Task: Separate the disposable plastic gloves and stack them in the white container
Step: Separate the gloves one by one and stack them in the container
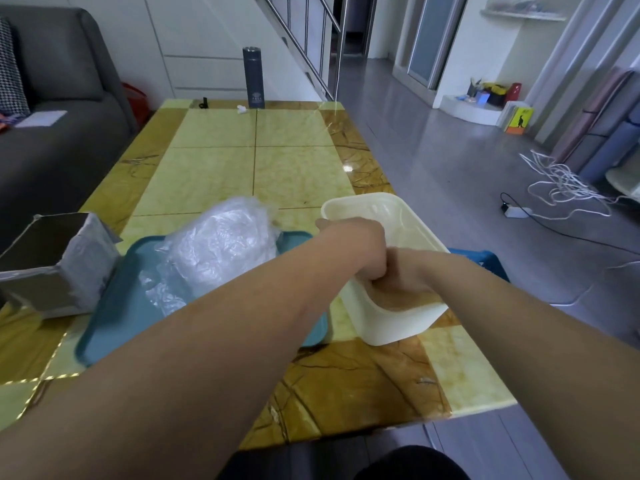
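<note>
Both hands dip into the white container (391, 323) on the counter (294, 161). The left hand (356, 240) lies over the right hand (398, 273). Their fingers are hidden, so I cannot tell if they hold anything. The pile of plastic gloves (221, 244) sits on the blue tray (114, 306) just beside the container

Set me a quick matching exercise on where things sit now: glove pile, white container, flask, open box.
Things: 1 glove pile; 2 white container; 3 flask; 4 open box.
Places: A far end of the table; B on the blue tray; C left of the tray; D right of the tray.
Pairs: 1-B; 2-D; 3-A; 4-C.
</note>
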### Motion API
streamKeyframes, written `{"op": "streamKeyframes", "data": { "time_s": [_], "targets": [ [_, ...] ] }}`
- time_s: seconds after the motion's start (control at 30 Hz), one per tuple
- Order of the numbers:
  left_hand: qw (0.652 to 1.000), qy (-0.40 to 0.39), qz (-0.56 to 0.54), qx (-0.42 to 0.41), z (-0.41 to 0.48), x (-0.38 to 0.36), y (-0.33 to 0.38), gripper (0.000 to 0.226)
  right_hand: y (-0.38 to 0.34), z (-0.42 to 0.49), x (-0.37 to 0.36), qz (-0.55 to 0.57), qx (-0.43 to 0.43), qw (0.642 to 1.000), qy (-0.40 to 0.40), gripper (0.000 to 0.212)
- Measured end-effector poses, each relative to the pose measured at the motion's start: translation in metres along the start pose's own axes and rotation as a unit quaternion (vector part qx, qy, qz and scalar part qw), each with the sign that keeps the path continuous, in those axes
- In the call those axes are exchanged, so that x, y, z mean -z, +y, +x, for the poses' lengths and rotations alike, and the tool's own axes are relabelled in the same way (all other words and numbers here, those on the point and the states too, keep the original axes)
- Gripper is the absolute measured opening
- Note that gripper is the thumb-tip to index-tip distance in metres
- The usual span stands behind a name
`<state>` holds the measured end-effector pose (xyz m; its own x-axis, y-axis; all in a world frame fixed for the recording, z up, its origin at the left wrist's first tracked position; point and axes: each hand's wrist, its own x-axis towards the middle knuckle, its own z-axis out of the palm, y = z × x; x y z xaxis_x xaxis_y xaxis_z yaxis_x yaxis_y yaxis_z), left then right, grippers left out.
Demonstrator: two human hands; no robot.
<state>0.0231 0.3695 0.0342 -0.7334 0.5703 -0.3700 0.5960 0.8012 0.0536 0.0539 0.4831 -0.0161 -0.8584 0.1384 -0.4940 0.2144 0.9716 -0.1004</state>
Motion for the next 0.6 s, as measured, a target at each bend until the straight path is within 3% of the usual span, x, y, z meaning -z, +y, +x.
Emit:
{"op": "streamKeyframes", "data": {
  "time_s": [0.13, 0.27, 0.37, 0.47, 0.6],
  "targets": [
    [0.976, 0.161, -0.141, -0.041, -0.024, -0.006, -0.039, 0.023, -0.01, -0.021, 0.031, 0.032, -0.034, 0.999, 0.0, 0.076],
    [0.91, 0.285, -0.29, -0.079, -0.057, -0.037, -0.089, 0.019, -0.048, -0.041, 0.05, 0.011, -0.003, 0.995, 0.101, 0.053],
    [0.899, 0.301, -0.317, -0.022, -0.087, -0.073, -0.129, 0.017, -0.092, -0.051, 0.044, 0.091, 0.051, 0.975, 0.196, 0.044],
    [0.915, 0.273, -0.293, 0.045, -0.109, -0.111, -0.167, 0.018, -0.143, -0.052, 0.017, 0.19, 0.127, 0.941, 0.249, 0.04],
    [0.935, 0.22, -0.251, 0.122, -0.123, -0.149, -0.204, 0.027, -0.189, -0.034, -0.044, 0.273, 0.156, 0.934, 0.171, 0.046]
  ]
}}
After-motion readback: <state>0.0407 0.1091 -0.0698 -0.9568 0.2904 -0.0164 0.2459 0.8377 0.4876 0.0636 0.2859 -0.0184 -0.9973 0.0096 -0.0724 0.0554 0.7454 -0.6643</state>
